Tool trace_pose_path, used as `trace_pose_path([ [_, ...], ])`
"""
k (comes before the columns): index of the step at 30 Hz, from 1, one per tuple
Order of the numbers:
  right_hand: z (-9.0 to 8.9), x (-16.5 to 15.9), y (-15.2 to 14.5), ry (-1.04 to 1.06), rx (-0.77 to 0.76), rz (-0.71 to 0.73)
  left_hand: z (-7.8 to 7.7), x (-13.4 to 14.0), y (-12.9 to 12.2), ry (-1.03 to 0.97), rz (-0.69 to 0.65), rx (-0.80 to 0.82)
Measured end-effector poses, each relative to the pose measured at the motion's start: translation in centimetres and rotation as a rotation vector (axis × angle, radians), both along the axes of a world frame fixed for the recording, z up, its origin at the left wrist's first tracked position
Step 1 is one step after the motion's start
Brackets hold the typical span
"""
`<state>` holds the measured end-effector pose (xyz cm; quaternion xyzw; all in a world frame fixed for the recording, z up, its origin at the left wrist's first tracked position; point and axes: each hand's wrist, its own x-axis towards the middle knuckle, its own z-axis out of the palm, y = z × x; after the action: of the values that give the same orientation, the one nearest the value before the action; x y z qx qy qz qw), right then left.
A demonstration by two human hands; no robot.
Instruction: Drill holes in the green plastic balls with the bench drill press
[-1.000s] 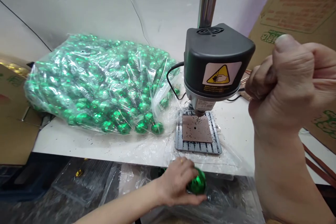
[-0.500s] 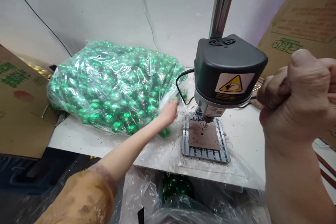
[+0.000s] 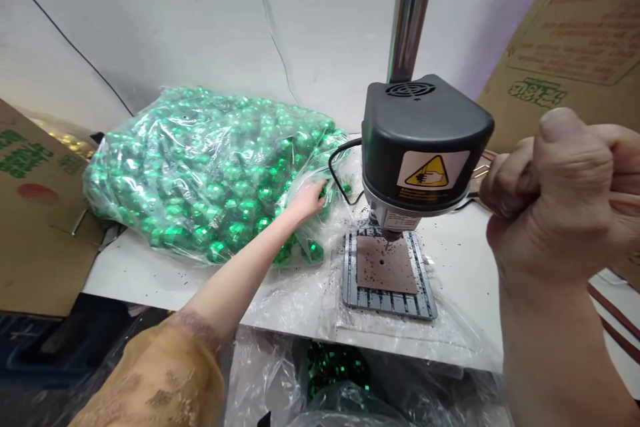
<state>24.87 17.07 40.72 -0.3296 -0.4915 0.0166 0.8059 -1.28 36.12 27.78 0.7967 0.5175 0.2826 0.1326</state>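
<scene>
My left hand (image 3: 309,201) reaches into the mouth of a clear plastic bag (image 3: 200,137) full of shiny green faceted balls (image 3: 217,250). Its thumb and fingers are apart, with green balls close to the fingertips; the film partly covers them. On the right, my right hand (image 3: 565,193) is raised and closed in a fist beside the black head of a small bench drill press (image 3: 425,140). Whatever is inside that fist is hidden. Under the drill bit, a brown square plate (image 3: 387,273) with a small dark hole lies on the slotted grey base (image 3: 391,305).
Dark shavings are scattered around the base on the white table (image 3: 465,267). Cardboard boxes stand at left (image 3: 40,213) and right (image 3: 575,47). Below the front edge, an open plastic bag (image 3: 270,373) holds more green balls. A black cable (image 3: 337,177) loops beside the drill.
My left hand has moved farther into the bag's mouth, and its fingers have spread from a closed shape. My right fist keeps its place by the drill. The view has shifted slightly.
</scene>
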Motion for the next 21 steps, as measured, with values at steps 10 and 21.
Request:
trace_pose_path([
  [10,-0.4,0.0,0.0,0.009,-0.001,-0.002,-1.3,0.5,-11.4,-0.911,-0.181,-0.693],
  [21,-0.6,0.3,0.1,0.036,0.004,0.02,-7.4,4.1,-13.5,-0.651,-0.303,-0.595],
])
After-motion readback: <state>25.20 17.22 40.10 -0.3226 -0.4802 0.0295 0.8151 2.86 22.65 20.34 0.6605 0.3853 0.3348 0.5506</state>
